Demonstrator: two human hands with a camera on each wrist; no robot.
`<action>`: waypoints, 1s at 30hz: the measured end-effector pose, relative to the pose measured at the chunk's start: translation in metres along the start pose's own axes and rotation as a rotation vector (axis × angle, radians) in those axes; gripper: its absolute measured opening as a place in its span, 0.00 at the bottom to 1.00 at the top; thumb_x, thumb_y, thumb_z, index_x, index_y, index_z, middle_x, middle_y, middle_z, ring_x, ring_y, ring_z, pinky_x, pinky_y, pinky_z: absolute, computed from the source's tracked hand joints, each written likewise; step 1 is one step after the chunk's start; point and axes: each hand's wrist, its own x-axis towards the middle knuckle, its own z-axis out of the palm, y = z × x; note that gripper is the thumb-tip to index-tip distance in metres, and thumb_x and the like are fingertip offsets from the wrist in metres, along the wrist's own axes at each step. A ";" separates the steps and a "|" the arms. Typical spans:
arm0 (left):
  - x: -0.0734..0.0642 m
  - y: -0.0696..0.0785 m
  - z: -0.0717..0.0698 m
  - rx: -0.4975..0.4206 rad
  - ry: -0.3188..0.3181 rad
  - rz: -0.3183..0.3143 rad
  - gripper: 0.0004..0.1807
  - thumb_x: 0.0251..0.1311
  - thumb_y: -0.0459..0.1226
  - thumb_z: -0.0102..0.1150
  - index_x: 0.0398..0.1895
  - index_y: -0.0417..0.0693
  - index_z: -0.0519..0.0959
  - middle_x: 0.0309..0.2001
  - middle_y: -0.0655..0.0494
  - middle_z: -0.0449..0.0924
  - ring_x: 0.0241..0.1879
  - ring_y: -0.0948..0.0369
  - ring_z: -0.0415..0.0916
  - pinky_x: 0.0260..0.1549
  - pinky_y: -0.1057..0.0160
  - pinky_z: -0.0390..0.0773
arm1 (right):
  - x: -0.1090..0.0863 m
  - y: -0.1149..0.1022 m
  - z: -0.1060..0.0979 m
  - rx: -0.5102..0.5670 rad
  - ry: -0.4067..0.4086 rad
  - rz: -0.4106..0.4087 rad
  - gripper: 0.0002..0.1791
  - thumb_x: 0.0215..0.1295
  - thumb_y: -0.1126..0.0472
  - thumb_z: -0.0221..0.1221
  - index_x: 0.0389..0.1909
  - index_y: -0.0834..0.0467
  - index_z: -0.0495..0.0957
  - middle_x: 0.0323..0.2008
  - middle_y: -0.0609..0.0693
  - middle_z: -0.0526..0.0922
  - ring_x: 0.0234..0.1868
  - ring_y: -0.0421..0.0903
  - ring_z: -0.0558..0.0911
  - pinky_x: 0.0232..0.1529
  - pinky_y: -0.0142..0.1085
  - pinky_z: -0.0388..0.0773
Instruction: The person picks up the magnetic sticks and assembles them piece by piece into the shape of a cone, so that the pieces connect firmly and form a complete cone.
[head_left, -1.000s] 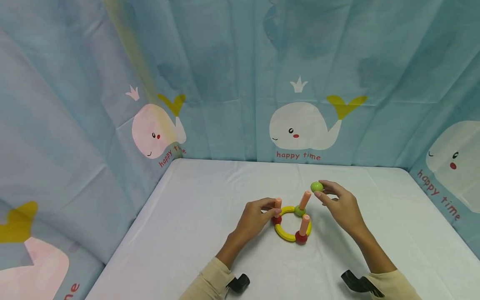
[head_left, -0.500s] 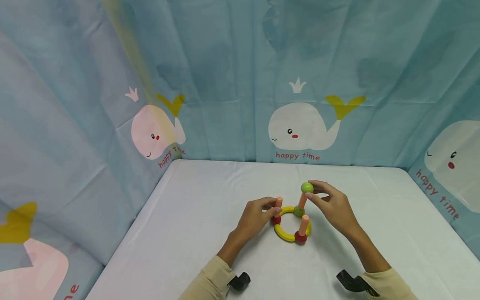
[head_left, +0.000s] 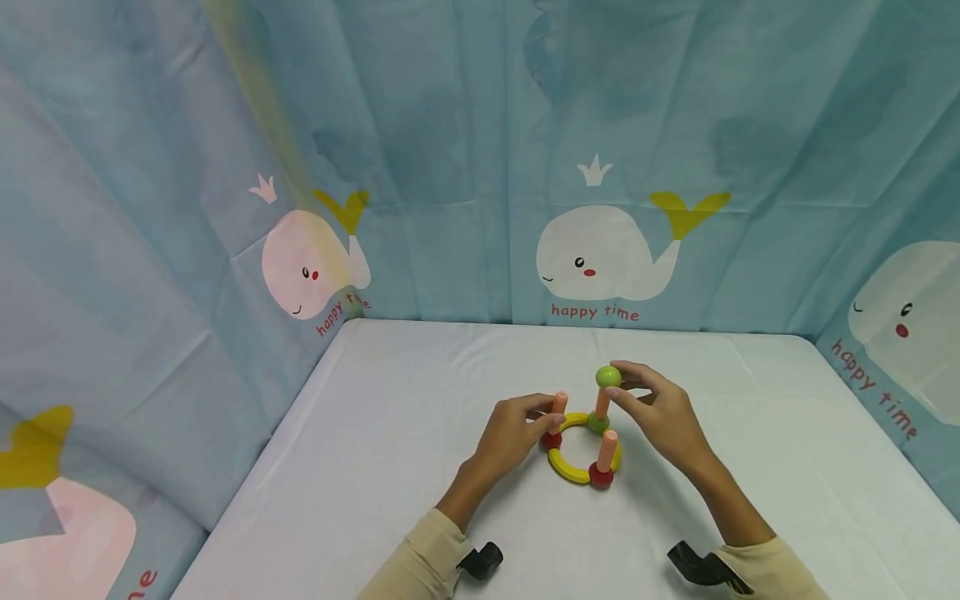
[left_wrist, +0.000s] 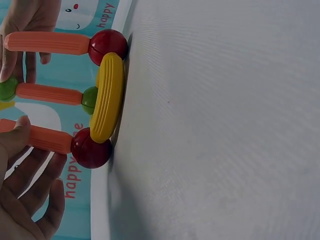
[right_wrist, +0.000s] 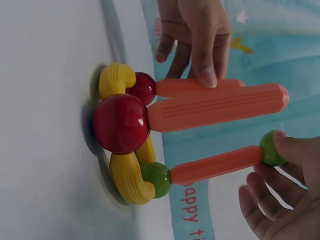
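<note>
A ring of curved yellow pieces [head_left: 567,472] joined by red and green balls lies on the white table. Three orange sticks stand up from these balls. My left hand [head_left: 508,433] pinches the left orange stick [left_wrist: 50,139], just above its red ball [left_wrist: 91,149]. Between thumb and fingers, my right hand [head_left: 663,417] pinches a green ball [right_wrist: 271,149] at the top of the back orange stick [right_wrist: 217,165], whose foot sits in another green ball [right_wrist: 156,179]. Nobody touches the front orange stick [head_left: 607,452], upright on its red ball [right_wrist: 121,123].
The white table [head_left: 375,433] spreads out around the ring. A blue curtain [head_left: 450,250] printed with whales hangs behind and at both sides. Black wrist mounts [head_left: 480,562] sit at both beige sleeves [head_left: 416,558].
My right hand has moved left with the green ball, from beside the back orange stick onto its top. The left hand keeps its pinch on the left stick, which leans slightly more.
</note>
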 end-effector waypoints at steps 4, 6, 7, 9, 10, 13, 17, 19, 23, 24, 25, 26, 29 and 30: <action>0.001 0.001 0.000 0.009 -0.007 -0.008 0.20 0.71 0.49 0.67 0.62 0.54 0.87 0.53 0.61 0.90 0.50 0.62 0.87 0.51 0.62 0.85 | 0.000 -0.002 0.003 0.002 -0.003 -0.017 0.25 0.74 0.52 0.67 0.68 0.53 0.79 0.52 0.50 0.89 0.54 0.48 0.85 0.47 0.27 0.81; 0.002 0.003 0.000 0.017 -0.009 -0.011 0.21 0.71 0.49 0.67 0.62 0.54 0.87 0.54 0.61 0.90 0.50 0.62 0.87 0.50 0.63 0.84 | -0.001 -0.003 0.004 0.001 -0.006 -0.026 0.24 0.74 0.53 0.67 0.68 0.52 0.80 0.52 0.50 0.89 0.54 0.49 0.85 0.47 0.28 0.81; 0.002 0.003 0.000 0.021 -0.010 -0.013 0.21 0.70 0.49 0.68 0.62 0.54 0.87 0.54 0.61 0.90 0.49 0.63 0.87 0.48 0.64 0.84 | 0.000 -0.003 0.005 0.004 -0.010 -0.028 0.24 0.74 0.53 0.68 0.68 0.52 0.80 0.53 0.50 0.89 0.54 0.49 0.85 0.47 0.28 0.81; 0.003 0.004 0.001 0.032 -0.012 -0.015 0.21 0.70 0.49 0.68 0.62 0.53 0.87 0.53 0.61 0.90 0.48 0.63 0.87 0.46 0.66 0.84 | 0.000 -0.004 0.006 0.006 -0.014 -0.035 0.24 0.73 0.54 0.68 0.67 0.53 0.80 0.53 0.50 0.89 0.54 0.49 0.85 0.47 0.28 0.82; 0.004 0.005 0.001 0.035 -0.012 -0.017 0.21 0.70 0.49 0.68 0.61 0.53 0.87 0.52 0.60 0.90 0.48 0.63 0.87 0.45 0.67 0.83 | 0.000 -0.005 0.007 0.008 -0.014 -0.038 0.24 0.73 0.54 0.68 0.67 0.53 0.80 0.53 0.50 0.89 0.53 0.49 0.85 0.47 0.29 0.82; 0.006 0.006 0.003 0.043 -0.017 -0.019 0.21 0.69 0.49 0.68 0.61 0.53 0.87 0.51 0.59 0.91 0.47 0.64 0.87 0.42 0.68 0.82 | 0.000 -0.007 0.009 0.006 -0.017 -0.047 0.24 0.72 0.54 0.69 0.67 0.54 0.81 0.53 0.50 0.89 0.53 0.48 0.85 0.47 0.30 0.81; 0.008 0.007 0.005 0.053 -0.029 -0.028 0.22 0.69 0.50 0.68 0.61 0.54 0.87 0.50 0.60 0.91 0.46 0.65 0.85 0.40 0.70 0.81 | 0.000 -0.009 0.010 0.012 -0.024 -0.064 0.24 0.71 0.56 0.70 0.66 0.56 0.81 0.54 0.50 0.88 0.54 0.49 0.85 0.47 0.30 0.81; 0.008 0.007 0.006 0.059 -0.036 -0.032 0.22 0.68 0.51 0.68 0.61 0.54 0.87 0.47 0.61 0.91 0.45 0.65 0.84 0.38 0.70 0.80 | 0.000 -0.010 0.010 0.020 -0.026 -0.072 0.24 0.71 0.57 0.70 0.66 0.57 0.81 0.54 0.51 0.88 0.53 0.49 0.85 0.46 0.30 0.81; 0.008 0.007 0.007 0.075 -0.030 -0.025 0.23 0.67 0.53 0.68 0.62 0.56 0.87 0.47 0.61 0.91 0.44 0.65 0.84 0.38 0.70 0.80 | 0.000 -0.011 0.012 0.020 -0.029 -0.090 0.24 0.71 0.58 0.70 0.66 0.57 0.82 0.56 0.51 0.88 0.53 0.49 0.85 0.45 0.30 0.82; 0.008 0.007 0.007 0.079 -0.026 -0.018 0.23 0.68 0.53 0.68 0.62 0.56 0.87 0.48 0.61 0.91 0.45 0.65 0.85 0.38 0.70 0.80 | 0.000 -0.011 0.012 0.018 -0.030 -0.095 0.24 0.71 0.58 0.70 0.66 0.57 0.82 0.56 0.51 0.88 0.53 0.49 0.84 0.45 0.30 0.82; 0.008 0.007 0.006 0.084 -0.020 -0.011 0.23 0.68 0.53 0.68 0.62 0.56 0.87 0.49 0.60 0.91 0.45 0.64 0.86 0.38 0.70 0.80 | 0.000 -0.011 0.013 0.016 -0.031 -0.099 0.24 0.71 0.57 0.70 0.66 0.56 0.82 0.56 0.51 0.88 0.53 0.49 0.84 0.45 0.30 0.82; 0.007 0.007 0.006 0.089 -0.015 -0.005 0.23 0.68 0.53 0.67 0.62 0.55 0.87 0.51 0.60 0.90 0.45 0.64 0.86 0.39 0.70 0.81 | 0.000 -0.011 0.014 0.013 -0.032 -0.104 0.24 0.71 0.57 0.70 0.66 0.56 0.82 0.57 0.51 0.88 0.53 0.49 0.84 0.45 0.30 0.82; 0.006 0.006 0.006 0.099 -0.007 0.009 0.23 0.70 0.52 0.67 0.63 0.54 0.86 0.52 0.59 0.90 0.47 0.63 0.87 0.40 0.70 0.82 | 0.000 -0.011 0.016 0.012 -0.045 -0.113 0.24 0.71 0.56 0.70 0.66 0.54 0.82 0.57 0.50 0.87 0.54 0.49 0.84 0.45 0.31 0.82; 0.006 0.006 0.006 0.102 -0.008 0.010 0.23 0.70 0.51 0.66 0.63 0.54 0.86 0.52 0.59 0.90 0.47 0.63 0.87 0.41 0.70 0.82 | 0.000 -0.012 0.017 0.012 -0.050 -0.115 0.24 0.71 0.56 0.70 0.66 0.53 0.82 0.57 0.49 0.87 0.54 0.49 0.84 0.45 0.31 0.82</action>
